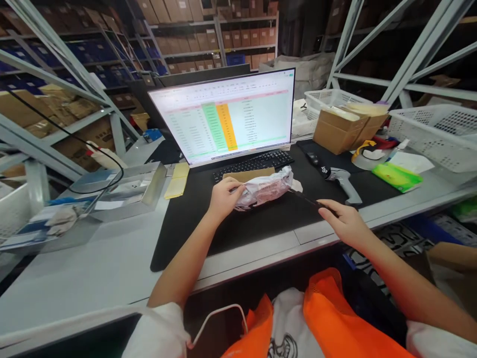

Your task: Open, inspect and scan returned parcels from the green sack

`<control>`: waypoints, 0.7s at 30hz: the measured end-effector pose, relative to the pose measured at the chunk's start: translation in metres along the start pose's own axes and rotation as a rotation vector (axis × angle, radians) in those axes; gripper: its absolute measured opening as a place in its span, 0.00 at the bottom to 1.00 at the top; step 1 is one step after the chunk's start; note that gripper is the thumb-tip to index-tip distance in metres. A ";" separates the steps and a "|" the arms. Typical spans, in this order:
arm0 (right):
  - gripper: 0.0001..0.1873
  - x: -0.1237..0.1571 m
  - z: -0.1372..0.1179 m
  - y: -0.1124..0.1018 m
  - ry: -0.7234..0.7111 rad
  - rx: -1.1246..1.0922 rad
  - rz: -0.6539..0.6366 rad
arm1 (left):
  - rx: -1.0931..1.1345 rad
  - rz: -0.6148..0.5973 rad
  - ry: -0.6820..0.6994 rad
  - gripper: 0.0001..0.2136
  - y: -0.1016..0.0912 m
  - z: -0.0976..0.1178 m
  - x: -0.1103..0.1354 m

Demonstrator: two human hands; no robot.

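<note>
My left hand [225, 198] is closed on the left end of a crumpled plastic package [265, 191], white with a pinkish, see-through side. The package lies over the black desk mat [194, 223], just in front of the keyboard. My right hand [345, 221] is closed round the end of a thin dark knife-like tool [309, 200]. The tool points left, and its tip meets the right end of the package, where a white flap sticks out. Whether the tip is inside the plastic I cannot tell. Behind the package lies a flat brown cardboard piece [248, 175].
A monitor [246, 117] with a spreadsheet stands behind the keyboard [257, 164]. To the right are a barcode scanner [345, 185], a green packet [398, 177], a tape roll [367, 156], cardboard boxes [337, 132] and a white basket [439, 134]. Yellow papers [177, 180] and a grey tray [149, 191] sit left.
</note>
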State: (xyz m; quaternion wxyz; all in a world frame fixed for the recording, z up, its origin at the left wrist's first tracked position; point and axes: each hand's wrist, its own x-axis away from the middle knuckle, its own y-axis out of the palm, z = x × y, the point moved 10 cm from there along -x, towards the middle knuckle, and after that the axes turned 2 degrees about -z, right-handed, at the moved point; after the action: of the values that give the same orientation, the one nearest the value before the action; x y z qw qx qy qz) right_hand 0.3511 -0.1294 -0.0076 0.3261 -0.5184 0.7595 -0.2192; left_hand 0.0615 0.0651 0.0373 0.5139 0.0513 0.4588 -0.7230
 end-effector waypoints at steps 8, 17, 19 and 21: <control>0.24 -0.025 -0.093 0.017 -0.252 0.353 -0.087 | -0.044 0.010 0.179 0.12 0.002 0.037 0.017; 0.23 -0.036 -0.096 0.038 -0.262 0.536 -0.132 | -0.111 -0.016 0.308 0.12 0.013 0.060 0.025; 0.22 -0.044 -0.091 0.035 -0.253 0.535 -0.144 | -0.142 -0.045 0.337 0.12 0.016 0.064 0.028; 0.21 -0.060 -0.070 0.013 -0.168 0.568 -0.122 | -0.162 -0.056 0.368 0.13 0.017 0.068 0.031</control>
State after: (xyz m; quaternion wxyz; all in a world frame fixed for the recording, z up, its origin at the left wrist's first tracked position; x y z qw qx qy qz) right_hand 0.3076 -0.0689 0.0479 0.5061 -0.4674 0.6057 -0.3981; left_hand 0.0869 -0.0057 0.0489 0.4037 0.1281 0.6029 -0.6761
